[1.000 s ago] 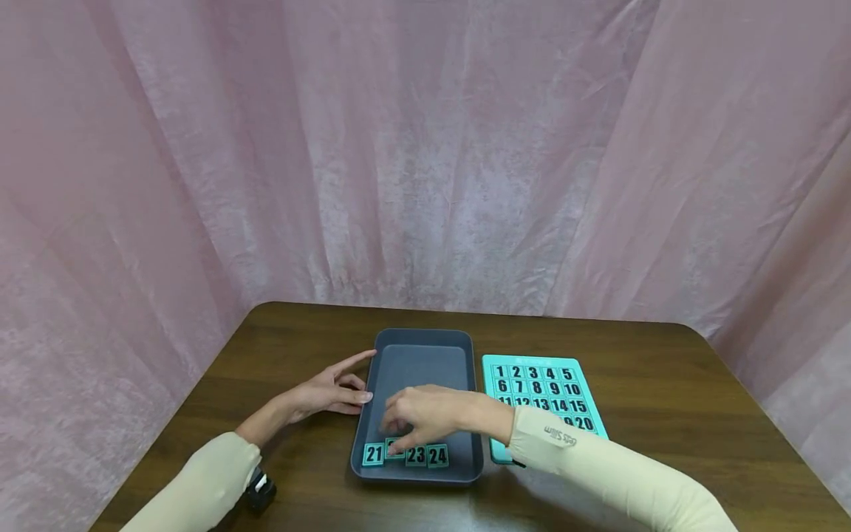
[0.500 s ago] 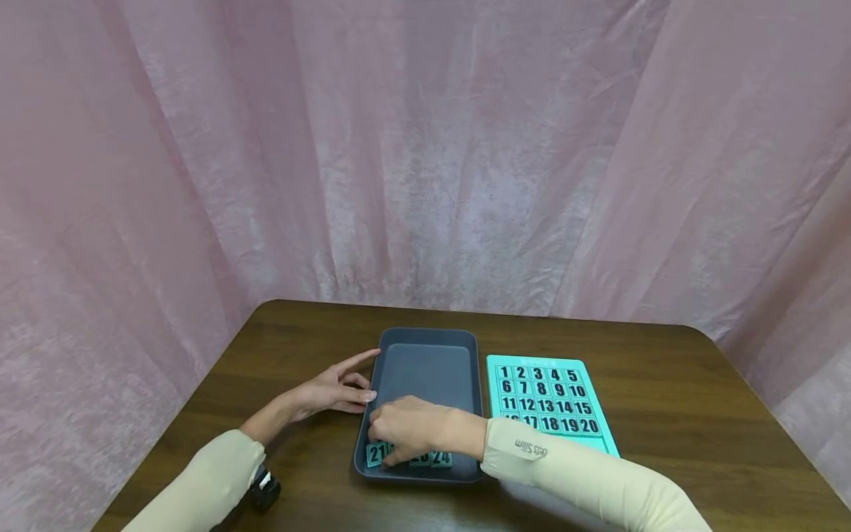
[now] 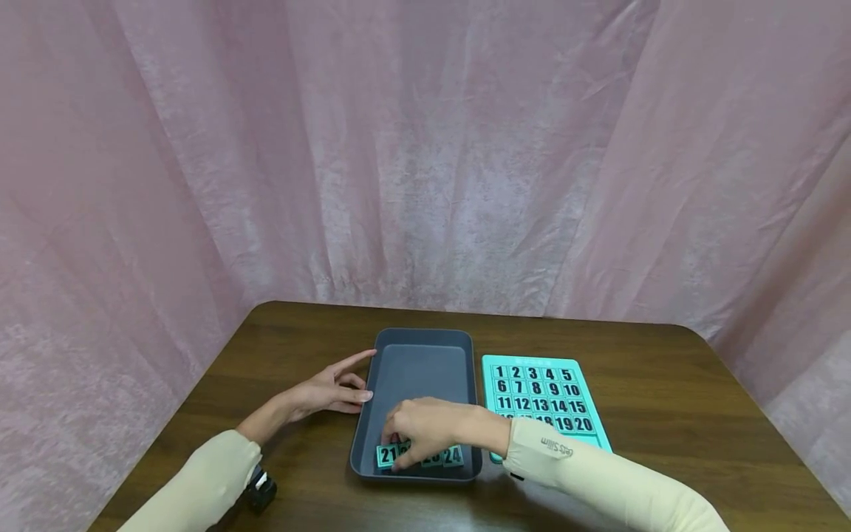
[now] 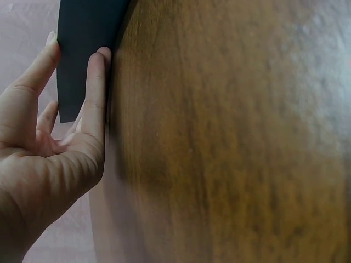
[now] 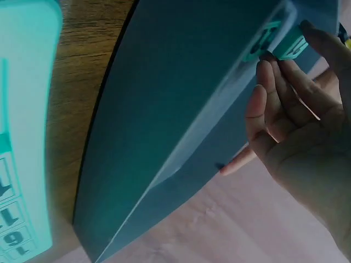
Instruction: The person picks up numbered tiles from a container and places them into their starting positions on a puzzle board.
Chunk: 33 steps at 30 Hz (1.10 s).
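A dark grey tray [image 3: 425, 369] lies on the table, with a row of turquoise numbered tiles near its front edge. Tile 21 [image 3: 388, 456] is at the row's left end and tile 24 [image 3: 453, 456] at its right. My right hand [image 3: 428, 428] reaches over the row and partly hides the middle tiles. In the right wrist view its thumb and fingertips pinch a numbered tile [image 5: 292, 46]; its number cannot be read. My left hand [image 3: 326, 391] touches the tray's left side with extended fingers, also visible in the left wrist view as straight fingers [image 4: 96, 93] against the tray wall.
A turquoise number board [image 3: 547, 389] lies right of the tray, its lower part under my right forearm [image 3: 585, 458]. The wooden table [image 3: 665, 391] extends around both. A pink curtain [image 3: 425, 162] hangs behind it.
The row of tiles has slid to the right inside the tray along with my right hand, which first came down over its left part. The left hand stays at the tray's side.
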Available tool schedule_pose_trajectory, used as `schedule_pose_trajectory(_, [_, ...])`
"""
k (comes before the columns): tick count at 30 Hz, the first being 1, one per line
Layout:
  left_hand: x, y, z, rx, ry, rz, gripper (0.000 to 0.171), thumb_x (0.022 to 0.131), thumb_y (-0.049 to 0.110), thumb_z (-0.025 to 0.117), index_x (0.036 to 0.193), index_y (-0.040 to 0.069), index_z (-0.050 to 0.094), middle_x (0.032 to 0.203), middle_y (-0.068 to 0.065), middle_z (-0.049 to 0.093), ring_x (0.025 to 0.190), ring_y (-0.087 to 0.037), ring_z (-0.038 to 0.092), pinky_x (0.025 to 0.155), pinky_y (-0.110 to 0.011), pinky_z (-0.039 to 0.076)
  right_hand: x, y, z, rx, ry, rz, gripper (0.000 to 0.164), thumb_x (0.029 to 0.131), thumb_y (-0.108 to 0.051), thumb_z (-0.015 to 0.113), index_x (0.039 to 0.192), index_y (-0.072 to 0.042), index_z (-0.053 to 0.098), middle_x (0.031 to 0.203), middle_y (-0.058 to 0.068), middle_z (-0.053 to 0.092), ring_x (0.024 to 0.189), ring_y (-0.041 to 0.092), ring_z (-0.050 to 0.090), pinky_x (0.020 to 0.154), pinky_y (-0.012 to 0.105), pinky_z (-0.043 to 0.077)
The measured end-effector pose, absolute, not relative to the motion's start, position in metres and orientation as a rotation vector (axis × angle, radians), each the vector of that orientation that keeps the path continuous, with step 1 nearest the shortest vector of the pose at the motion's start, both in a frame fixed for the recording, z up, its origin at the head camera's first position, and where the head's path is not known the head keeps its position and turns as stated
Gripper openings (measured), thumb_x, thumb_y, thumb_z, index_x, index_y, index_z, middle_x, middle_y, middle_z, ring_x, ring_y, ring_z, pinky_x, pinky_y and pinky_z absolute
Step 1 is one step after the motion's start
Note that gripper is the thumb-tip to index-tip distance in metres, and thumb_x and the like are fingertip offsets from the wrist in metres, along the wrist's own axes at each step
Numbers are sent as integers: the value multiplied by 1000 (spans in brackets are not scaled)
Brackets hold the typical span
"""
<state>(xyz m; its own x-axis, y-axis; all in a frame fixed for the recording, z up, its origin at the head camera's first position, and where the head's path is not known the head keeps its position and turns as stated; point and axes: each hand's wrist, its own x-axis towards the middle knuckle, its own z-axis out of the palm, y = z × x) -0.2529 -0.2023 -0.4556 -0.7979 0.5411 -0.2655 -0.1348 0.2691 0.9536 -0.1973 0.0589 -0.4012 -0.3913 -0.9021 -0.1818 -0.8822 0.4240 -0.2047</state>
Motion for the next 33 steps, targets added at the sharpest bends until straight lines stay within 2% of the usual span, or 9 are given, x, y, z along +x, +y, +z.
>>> schedule_pose_trajectory(9, [-253, -204, -456, 358, 1979, 1576, 92, 94, 21, 76, 165, 29, 18, 120, -15, 56, 108, -24, 67, 99, -45, 59, -197, 87, -391, -1491, 2423, -356, 32, 95, -36, 74, 122, -18, 74, 113, -9, 71, 91, -4, 64, 76, 8, 49])
schedule_pose_trajectory(18, [-252, -203, -456, 371, 1985, 1577, 91, 94, 21, 76, 164, 30, 19, 119, -14, 55, 107, -23, 67, 98, -45, 59, -194, 130, -388, -1510, 2477, -602, 29, 96, -33, 73, 118, -14, 76, 105, -4, 72, 87, 1, 64, 71, 10, 49])
schedule_pose_trajectory(27, [-252, -204, -456, 391, 1976, 1580, 91, 95, 19, 75, 165, 29, 19, 118, -14, 57, 109, -22, 67, 99, -44, 59, -190, 179, -388, -1403, 2496, -824, 29, 96, -32, 73, 117, -13, 76, 98, -4, 71, 83, 10, 64, 70, 25, 57])
schedule_pose_trajectory(33, [-252, -205, -457, 400, 1976, 1579, 91, 95, 20, 75, 165, 29, 18, 118, -14, 58, 109, -22, 67, 99, -44, 59, -186, 206, -388, -1354, 2552, -873, 29, 95, -34, 74, 115, -13, 77, 99, -6, 74, 84, 2, 64, 70, 28, 57])
